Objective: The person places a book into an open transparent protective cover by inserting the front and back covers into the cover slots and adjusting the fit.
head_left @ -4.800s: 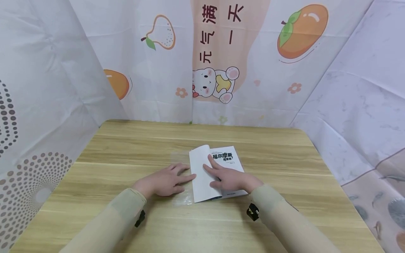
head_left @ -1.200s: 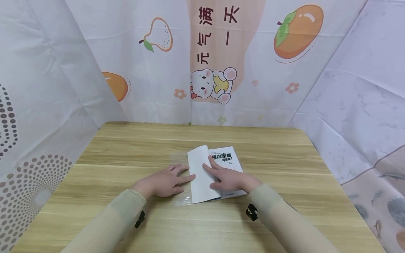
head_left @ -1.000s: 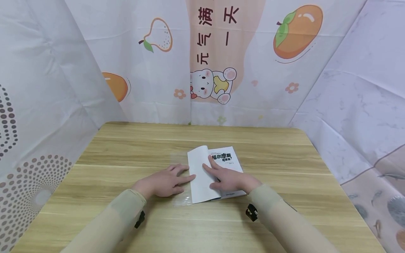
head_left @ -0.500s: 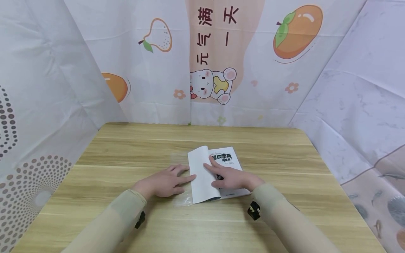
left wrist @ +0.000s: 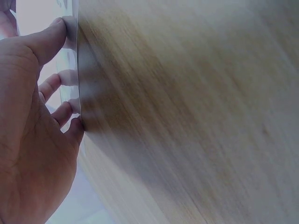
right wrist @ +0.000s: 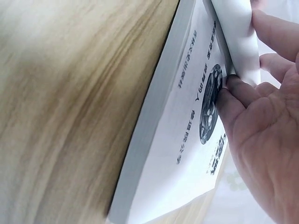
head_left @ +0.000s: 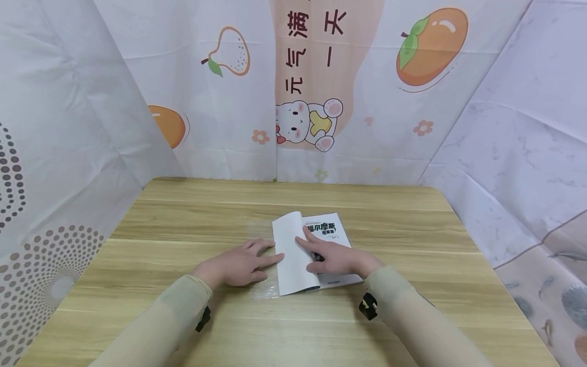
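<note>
A book (head_left: 340,239) lies on the wooden table, its white first page printed with dark Chinese characters and a round dark picture. Its white front flap (head_left: 289,229) curls over to the left, and a clear plastic film (head_left: 270,290) extends beyond the flap's left edge. Fingers spread, my left hand (head_left: 240,262) rests on the film, index fingertip on the flap's edge. My right hand (head_left: 337,257) presses flat across the fold, some fingers on the flap and the thumb low on it. In the right wrist view, its other fingers touch the printed page (right wrist: 173,172) beside the picture.
The wooden table (head_left: 183,209) has rounded far corners. Printed curtains (head_left: 229,102) with fruit and a cartoon animal hang behind it, and more pale cloth hangs at both sides. A black strap device (head_left: 368,306) sits at the right wrist.
About half a second ago the right hand shifted slightly right, and the page's near right corner moved right with it, uncovering more of the picture. The left hand stays in place.
</note>
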Available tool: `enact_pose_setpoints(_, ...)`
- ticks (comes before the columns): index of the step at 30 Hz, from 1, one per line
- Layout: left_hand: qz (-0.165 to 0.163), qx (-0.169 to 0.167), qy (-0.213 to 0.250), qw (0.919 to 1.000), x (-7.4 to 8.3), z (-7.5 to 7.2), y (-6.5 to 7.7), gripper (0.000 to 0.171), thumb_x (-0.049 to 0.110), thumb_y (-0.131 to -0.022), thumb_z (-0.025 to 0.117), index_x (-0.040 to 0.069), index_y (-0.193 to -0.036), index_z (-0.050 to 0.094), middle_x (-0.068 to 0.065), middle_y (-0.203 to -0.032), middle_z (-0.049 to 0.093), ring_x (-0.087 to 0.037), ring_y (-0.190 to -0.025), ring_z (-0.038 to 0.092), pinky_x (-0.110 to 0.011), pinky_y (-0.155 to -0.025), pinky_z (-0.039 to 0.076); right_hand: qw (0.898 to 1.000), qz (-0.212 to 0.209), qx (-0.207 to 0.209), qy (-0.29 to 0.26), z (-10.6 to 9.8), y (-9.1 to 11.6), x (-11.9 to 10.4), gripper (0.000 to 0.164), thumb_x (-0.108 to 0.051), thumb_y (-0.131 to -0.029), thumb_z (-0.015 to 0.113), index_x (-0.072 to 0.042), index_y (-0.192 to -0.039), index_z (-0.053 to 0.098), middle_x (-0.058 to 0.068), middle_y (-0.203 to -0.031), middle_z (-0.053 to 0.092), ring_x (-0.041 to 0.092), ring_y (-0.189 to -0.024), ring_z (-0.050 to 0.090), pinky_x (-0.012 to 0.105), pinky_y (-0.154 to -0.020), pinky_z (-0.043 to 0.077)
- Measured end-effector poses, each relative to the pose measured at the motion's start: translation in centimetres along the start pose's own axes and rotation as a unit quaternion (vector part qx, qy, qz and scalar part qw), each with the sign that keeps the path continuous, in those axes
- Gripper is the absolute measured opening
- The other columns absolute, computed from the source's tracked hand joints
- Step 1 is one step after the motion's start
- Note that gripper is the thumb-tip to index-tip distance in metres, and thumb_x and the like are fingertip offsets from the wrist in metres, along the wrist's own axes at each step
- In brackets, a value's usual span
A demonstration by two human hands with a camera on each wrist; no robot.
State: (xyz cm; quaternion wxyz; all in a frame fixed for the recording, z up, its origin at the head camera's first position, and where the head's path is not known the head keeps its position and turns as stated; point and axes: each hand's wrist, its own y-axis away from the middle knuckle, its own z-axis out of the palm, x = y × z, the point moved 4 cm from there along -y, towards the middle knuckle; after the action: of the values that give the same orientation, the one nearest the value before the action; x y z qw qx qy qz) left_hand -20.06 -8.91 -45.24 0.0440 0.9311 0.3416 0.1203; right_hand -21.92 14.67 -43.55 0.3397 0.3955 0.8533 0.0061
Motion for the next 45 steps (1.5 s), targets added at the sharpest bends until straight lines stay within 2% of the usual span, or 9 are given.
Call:
enact_pose_setpoints(8,0.000,-0.002,-0.001,1.0000,0.07,-0.13,0.07,0.055,0.037,-0.101,0.048,0.034,-0.151,0.027,-0.008,-0.155,0.022,-0.033,-0.138,0.021,-0.052,-0.108,0.034,1.000,0.007,-0.003,0.019,0.07,-0.03,-0.22,0.068,-0.034,-0.098,0.055,-0.028,-0.154,0.018,0.001,-0.161,-0.008,0.020,-0.141,0.018,0.045,-0.114,0.025)
enact_pose_setpoints(22,0.007,0.004,-0.011,0.9999,0.23,-0.22,0.04,0.055,0.037,-0.101,0.049,0.033,-0.151,0.027,-0.009,-0.155,0.022,-0.031,-0.138,0.022,-0.050,-0.108,0.035,0.999,0.005,-0.001,0.032,0.21,0.02,-0.64,0.067,-0.030,-0.098,0.055,-0.023,-0.154,0.018,0.006,-0.161,-0.009,0.021,-0.142,0.017,0.045,-0.113,0.027)
enact_pose_setpoints(29,0.009,0.007,-0.029,0.9995,0.36,-0.22,0.00,0.055,0.037,-0.101,0.049,0.032,-0.152,0.027,-0.009,-0.155,0.023,-0.032,-0.139,0.023,-0.050,-0.108,0.036,0.999,0.007,0.000,0.047,0.35,0.00,-0.79,0.067,-0.030,-0.099,0.054,-0.023,-0.154,0.018,0.008,-0.160,-0.009,0.022,-0.140,0.021,0.044,-0.112,0.030)
enact_pose_setpoints(45,0.006,0.007,-0.022,0.9997,0.42,-0.13,-0.01,0.055,0.037,-0.102,0.048,0.032,-0.152,0.026,-0.010,-0.155,0.023,-0.034,-0.140,0.022,-0.051,-0.107,0.036,0.998,-0.005,0.005,0.058,0.79,-0.13,-0.83,0.066,-0.030,-0.100,0.054,-0.019,-0.154,0.017,0.011,-0.160,-0.010,0.022,-0.138,0.028,0.043,-0.109,0.034)
